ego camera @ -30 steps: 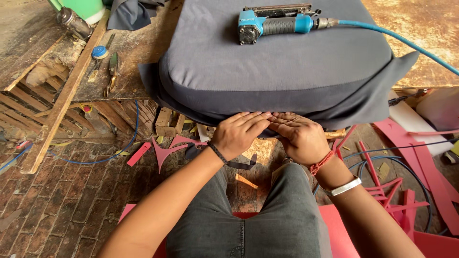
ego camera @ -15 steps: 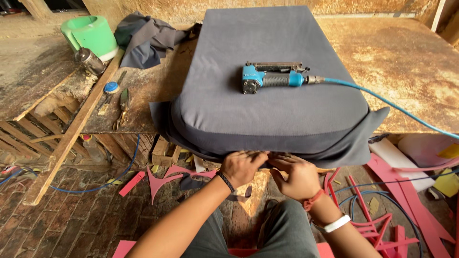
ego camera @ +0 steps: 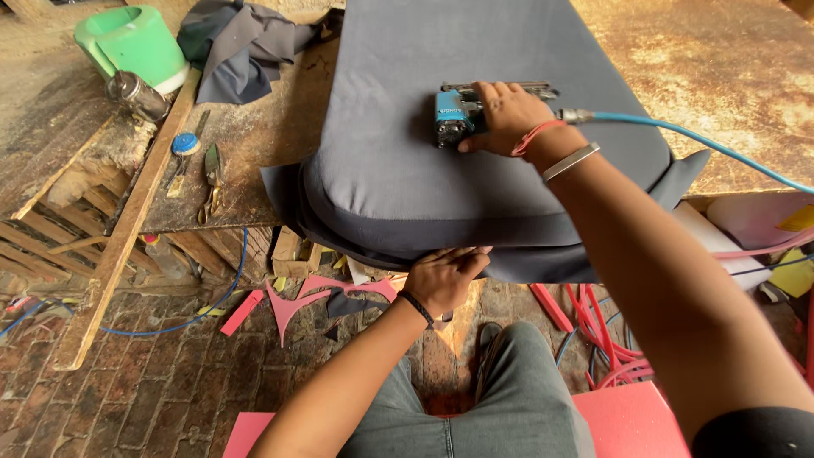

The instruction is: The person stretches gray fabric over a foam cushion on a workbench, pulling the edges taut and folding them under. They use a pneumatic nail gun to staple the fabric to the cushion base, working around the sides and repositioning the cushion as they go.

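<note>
Cushion (ego camera: pixel 475 161), grey fabric-covered, laid flat on the bench (ego camera: pixel 254 144) with its near edge overhanging. Stapler (ego camera: pixel 462 114), blue, air-fed, lying on top of the cushion; the right hand (ego camera: pixel 504 114) is closed around its body. Hose (ego camera: pixel 678 136), blue, trailed off to the right across the cushion. Left hand (ego camera: pixel 445 276) is curled on the loose fabric under the near edge, apparently pinching it; the fingertips are hidden, so the hold cannot be confirmed. Risks noted: fabric could slacken and wrinkle if the left grip eases while the stapler is lifted; the hose could snag on the cushion corner and jerk the tool; fingers under the edge could be caught by a staple.
</note>
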